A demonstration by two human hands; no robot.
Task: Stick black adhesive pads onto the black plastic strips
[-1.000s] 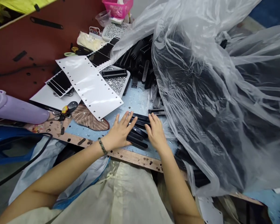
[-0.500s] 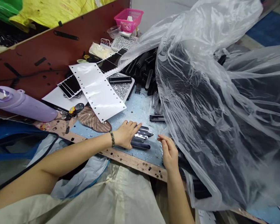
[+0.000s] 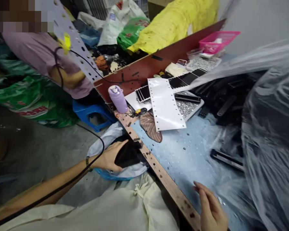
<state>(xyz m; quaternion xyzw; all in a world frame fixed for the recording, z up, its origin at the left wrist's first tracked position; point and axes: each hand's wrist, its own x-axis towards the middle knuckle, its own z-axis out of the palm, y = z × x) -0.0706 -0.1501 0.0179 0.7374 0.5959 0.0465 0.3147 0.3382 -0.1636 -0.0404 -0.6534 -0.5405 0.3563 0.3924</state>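
My left hand (image 3: 108,157), wearing a beaded bracelet, is left of the table's front edge, above the mouth of a pale plastic bag (image 3: 132,170). A dark bundle of black strips (image 3: 128,154) fills the space between its thumb and fingers; blur hides the single pieces. Low over the blue table top (image 3: 166,157) is my right hand (image 3: 214,211), its thumb and fingertips pressed together; whatever they pinch is too small to make out. A few small shiny bits (image 3: 221,201) lie close to it.
A lilac bottle (image 3: 119,101), white perforated sheet (image 3: 166,106) and tray of metal bits (image 3: 186,107) stand toward the back. Clear plastic sheeting (image 3: 274,134) covers black parts at right. A cable (image 3: 96,160) crosses my left arm. A person (image 3: 45,61) sits at left.
My left hand has moved off the table to the bag at its edge, and the dark strips have left the table top. My view has turned left; the right hand stays pinched.
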